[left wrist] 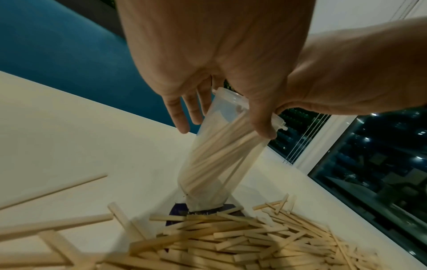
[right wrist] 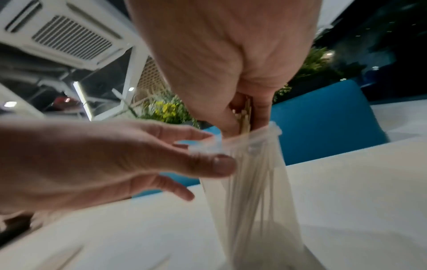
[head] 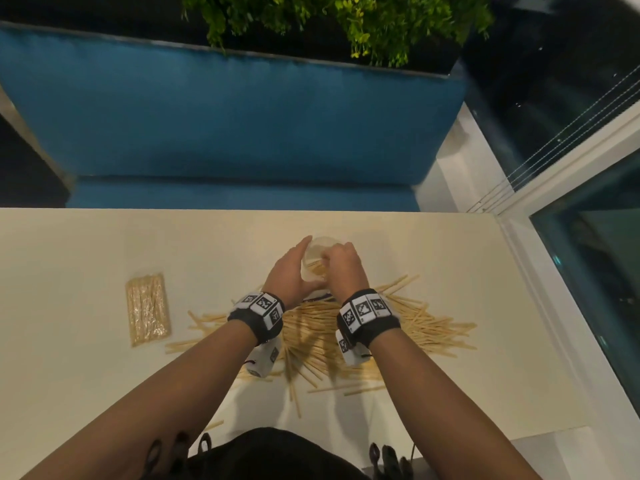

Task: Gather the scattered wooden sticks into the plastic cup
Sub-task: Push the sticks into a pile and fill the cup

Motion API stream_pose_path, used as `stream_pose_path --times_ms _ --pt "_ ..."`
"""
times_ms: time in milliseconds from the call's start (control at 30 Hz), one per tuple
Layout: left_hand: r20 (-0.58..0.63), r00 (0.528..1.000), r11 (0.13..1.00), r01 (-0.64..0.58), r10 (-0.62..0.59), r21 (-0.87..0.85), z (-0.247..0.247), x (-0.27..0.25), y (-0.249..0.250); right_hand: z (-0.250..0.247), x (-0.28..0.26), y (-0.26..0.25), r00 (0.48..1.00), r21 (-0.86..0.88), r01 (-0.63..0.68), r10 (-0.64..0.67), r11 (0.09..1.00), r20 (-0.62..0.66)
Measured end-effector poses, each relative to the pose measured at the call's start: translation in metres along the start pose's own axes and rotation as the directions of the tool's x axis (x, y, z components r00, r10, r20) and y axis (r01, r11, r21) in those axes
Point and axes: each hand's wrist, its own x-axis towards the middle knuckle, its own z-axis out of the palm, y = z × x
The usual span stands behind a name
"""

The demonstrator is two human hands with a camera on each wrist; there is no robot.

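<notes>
left hand steadies plastic cup | right hand pinches wooden sticks — light, stiff; hold mid-bundle

Both hands at cup

The plastic cup stands on the table at twelve o'clock from the heap of wooden sticks, some sticks already inside it. The left hand sits at its nine o'clock side, the right hand at three o'clock (fingers over the rim). A packet of sticks lies at nine o'clock from the heap, well apart.
</notes>
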Motion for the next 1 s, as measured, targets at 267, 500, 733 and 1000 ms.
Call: stream_pose_path --times_ms 267,500,733,1000 --pt "-0.026 0.999 0.998 -0.039 0.038 -0.047 0.002 0.005 -0.007 0.015 -0.039 0.006 0.965 -0.181 0.152 -0.186 0.972 -0.186" --pt "-0.024 0.998 0.998 -0.063 0.063 -0.013 0.003 0.004 -0.009 0.032 -0.063 0.004 0.993 -0.027 0.059 -0.061 0.998 -0.097" --pt "-0.015 0.999 0.999 -0.046 0.047 0.005 0.003 0.005 -0.007 0.027 -0.065 -0.008 0.961 0.048 -0.020 0.032 0.999 -0.274" --pt "-0.041 0.998 0.999 -0.051 0.051 0.012 0.003 0.003 -0.008 0.032 -0.069 -0.011 0.995 -0.155 -0.050 0.037 0.987 -0.088"
